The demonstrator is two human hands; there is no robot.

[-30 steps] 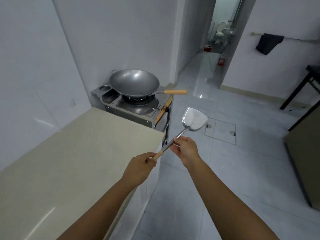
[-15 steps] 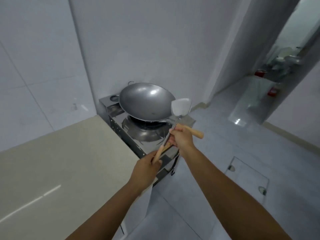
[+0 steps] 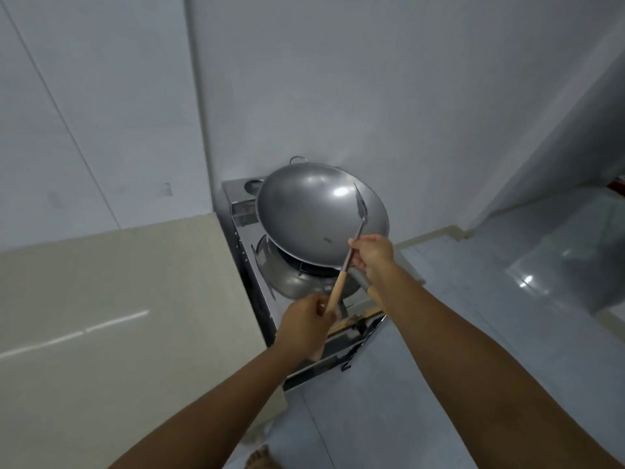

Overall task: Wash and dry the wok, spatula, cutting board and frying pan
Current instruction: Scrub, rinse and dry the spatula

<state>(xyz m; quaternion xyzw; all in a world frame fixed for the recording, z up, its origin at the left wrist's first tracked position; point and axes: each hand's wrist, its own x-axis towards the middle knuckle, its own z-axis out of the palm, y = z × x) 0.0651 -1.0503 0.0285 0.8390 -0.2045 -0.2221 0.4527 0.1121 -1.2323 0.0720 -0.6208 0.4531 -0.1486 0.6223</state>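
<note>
Spatula point(image 3: 351, 245): light, stiff, maybe slick; L hand point(image 3: 304, 324) closed on wood grip end, R hand point(image 3: 373, 255) pinching metal shaft, blade over wok point(image 3: 304, 214) at stove's point(image 3: 236, 194) back corner.

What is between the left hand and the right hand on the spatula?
In the head view, only the spatula itself: a bare stretch of its wooden handle and metal shaft runs from the left hand up to the right hand.

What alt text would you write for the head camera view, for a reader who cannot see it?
Two bare hands hold a metal spatula over a grey wok on a gas stove: the left hand on its wooden handle, the right hand on the shaft. A beige counter lies to the left.
</note>
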